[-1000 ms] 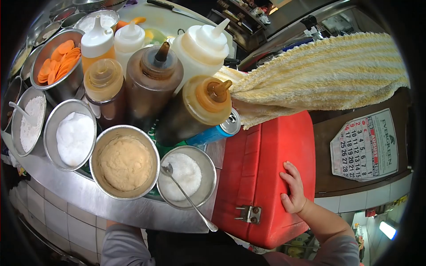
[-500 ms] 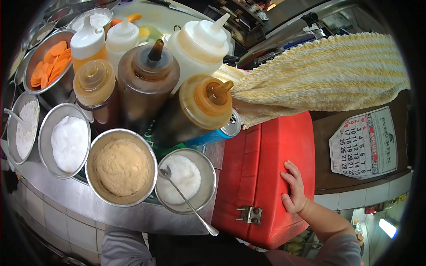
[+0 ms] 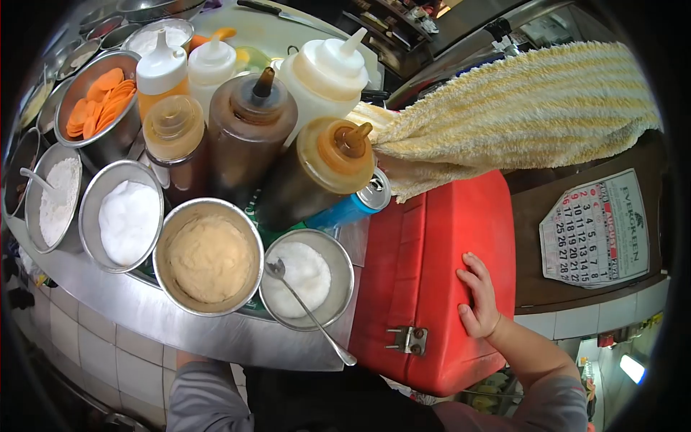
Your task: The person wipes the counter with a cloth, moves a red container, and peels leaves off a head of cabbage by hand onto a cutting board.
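My right hand (image 3: 478, 297) rests on the side of a red box (image 3: 439, 252) with a metal latch, fingers apart and holding nothing. Of my left arm only the sleeve (image 3: 205, 396) and a bit of forearm show below the counter edge; the hand is hidden. Left of the box stand a bowl of white granules (image 3: 306, 277) with a spoon (image 3: 309, 311) in it, a bowl of tan paste (image 3: 209, 257) and a bowl of white powder (image 3: 129, 222). Behind them are dark sauce bottles (image 3: 252, 119) and a blue can (image 3: 349, 209).
A striped towel (image 3: 518, 115) lies above the box. Sliced carrots (image 3: 101, 104) fill a metal bowl at the left, near white-capped squeeze bottles (image 3: 327, 72). A knife (image 3: 288, 16) lies at the back. A calendar (image 3: 596, 230) hangs at the right.
The view has shifted slightly, so the bowls and bottles appear a little further right and higher than half a second ago. My right hand stays on the red box.
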### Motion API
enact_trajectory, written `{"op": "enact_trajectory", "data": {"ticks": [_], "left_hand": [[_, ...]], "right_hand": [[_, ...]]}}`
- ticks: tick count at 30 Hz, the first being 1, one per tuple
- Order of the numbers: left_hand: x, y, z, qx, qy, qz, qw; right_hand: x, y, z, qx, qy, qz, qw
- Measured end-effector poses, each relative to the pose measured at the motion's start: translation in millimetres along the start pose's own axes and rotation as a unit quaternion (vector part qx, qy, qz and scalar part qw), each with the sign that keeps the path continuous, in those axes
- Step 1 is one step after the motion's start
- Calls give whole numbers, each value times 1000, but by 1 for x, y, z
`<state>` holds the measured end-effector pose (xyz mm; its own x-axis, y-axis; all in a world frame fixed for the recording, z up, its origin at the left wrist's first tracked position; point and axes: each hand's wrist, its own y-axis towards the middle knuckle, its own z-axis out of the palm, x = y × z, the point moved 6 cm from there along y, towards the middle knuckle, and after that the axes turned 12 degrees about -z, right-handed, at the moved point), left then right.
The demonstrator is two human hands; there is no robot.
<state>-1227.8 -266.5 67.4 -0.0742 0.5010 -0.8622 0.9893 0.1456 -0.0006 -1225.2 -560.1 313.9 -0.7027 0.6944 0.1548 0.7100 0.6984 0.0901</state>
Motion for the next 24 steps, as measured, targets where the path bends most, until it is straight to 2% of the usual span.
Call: {"op": "enact_trajectory", "data": {"ticks": [6, 17, 24], "left_hand": [[30, 13, -17, -27, 12, -21, 999], [130, 57, -56, -94, 20, -66, 993], [158, 65, -72, -111, 11, -71, 991]], "right_hand": [[0, -1, 0, -7, 1, -5, 1000], [1, -2, 4, -14, 19, -15, 1000], [8, 1, 3, -20, 18, -22, 999]]}}
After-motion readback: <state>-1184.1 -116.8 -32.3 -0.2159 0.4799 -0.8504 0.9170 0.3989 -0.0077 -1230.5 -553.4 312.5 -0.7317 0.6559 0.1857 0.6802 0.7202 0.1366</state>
